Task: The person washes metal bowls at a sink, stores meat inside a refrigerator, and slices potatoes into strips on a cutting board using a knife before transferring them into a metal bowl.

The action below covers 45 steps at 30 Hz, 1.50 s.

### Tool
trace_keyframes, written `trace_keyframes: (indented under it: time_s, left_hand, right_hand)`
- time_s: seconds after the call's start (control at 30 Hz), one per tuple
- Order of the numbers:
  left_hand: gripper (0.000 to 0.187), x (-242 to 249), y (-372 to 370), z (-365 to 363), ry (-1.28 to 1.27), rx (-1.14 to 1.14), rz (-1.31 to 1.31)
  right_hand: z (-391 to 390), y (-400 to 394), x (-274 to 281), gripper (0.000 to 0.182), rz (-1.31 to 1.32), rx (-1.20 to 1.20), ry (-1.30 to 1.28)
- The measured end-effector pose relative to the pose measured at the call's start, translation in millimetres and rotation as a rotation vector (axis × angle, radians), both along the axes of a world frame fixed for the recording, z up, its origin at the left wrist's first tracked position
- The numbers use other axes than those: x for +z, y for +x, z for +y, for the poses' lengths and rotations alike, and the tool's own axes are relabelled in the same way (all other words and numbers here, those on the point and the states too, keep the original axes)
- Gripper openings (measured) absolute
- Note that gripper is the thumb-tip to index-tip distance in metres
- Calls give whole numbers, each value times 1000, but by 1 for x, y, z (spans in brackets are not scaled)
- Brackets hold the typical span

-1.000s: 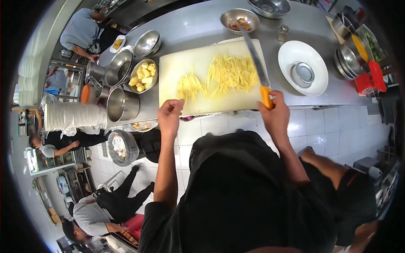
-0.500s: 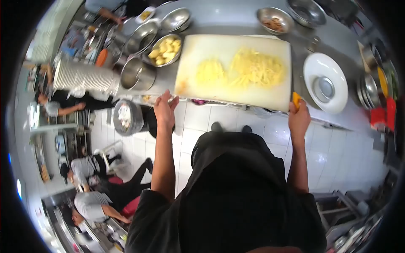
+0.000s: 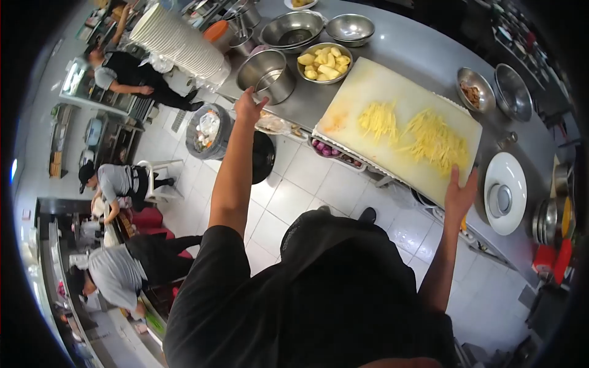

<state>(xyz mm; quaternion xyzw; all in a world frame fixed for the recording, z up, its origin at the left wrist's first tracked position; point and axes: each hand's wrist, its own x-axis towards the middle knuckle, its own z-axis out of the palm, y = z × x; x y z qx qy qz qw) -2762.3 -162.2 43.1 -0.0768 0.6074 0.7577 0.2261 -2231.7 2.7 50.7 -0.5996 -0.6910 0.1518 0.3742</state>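
A white cutting board [image 3: 392, 92] lies on the steel counter with two piles of thin yellow strips, a smaller pile [image 3: 378, 120] and a larger one [image 3: 437, 140]. My right hand [image 3: 461, 190] is at the board's near right corner, and a knife's orange handle shows partly below it. Beside a steel pot [image 3: 266, 76], my left hand [image 3: 250, 107] reaches its near rim with fingers apart; whether it touches the pot is unclear. A steel bowl of peeled yellow chunks [image 3: 324, 62] stands between pot and board.
A white oval dish [image 3: 505, 211] holds a small metal bowl at the right. Stacked white containers [image 3: 178, 46] lean at the left, above a waste bin [image 3: 210, 132]. Steel bowls [image 3: 294, 29] line the back. Three people work at the left.
The view has turned, so the board now appears tilted. My left hand has moved from the board's near left corner to the pot. My right hand no longer has the orange handle in its fingers.
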Motion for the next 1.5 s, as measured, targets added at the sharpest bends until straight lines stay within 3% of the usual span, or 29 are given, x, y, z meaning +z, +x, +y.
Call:
trace_keyframes:
  time_s: [0.1,0.23,0.33,0.4,0.53,0.6,0.7,1.0,1.07,1.27,1.5]
  left_hand:
    - [12,-16,-20,0,135,-61,53]
    - [25,-26,-50,-11,195,-170,-121]
    - [12,-5,-24,-50,129,-277,-16]
    - [15,18,-6,-89,94,-432,99]
    - [17,53,24,-164,-185,-468,189]
    - [21,64,56,-185,-189,-569,139]
    - [23,43,91,-197,-300,-626,22]
    - [15,-68,239,-122,-317,-1051,-151]
    - [12,-73,279,-97,-297,-1104,-237]
    - [18,-92,362,-43,-200,-1074,-425]
    - [17,-87,388,-19,-94,-908,-458]
  right_hand:
    - [16,-25,3,71,87,36,-61]
    - [41,-35,-23,96,-90,-74,-166]
    - [45,-58,-10,116,-330,-230,-389]
    - [42,-66,2,121,-342,-243,-480]
    - [40,-81,13,119,-380,-297,-505]
    - [42,-89,21,115,-380,-290,-529]
    - [46,-99,19,104,-455,-269,-546]
    - [50,-99,10,76,-435,-189,-454]
    - [49,-97,9,74,-443,-161,-427]
    - [41,-77,0,65,-428,-30,-380]
    - [-21,-45,-4,66,-357,120,-214]
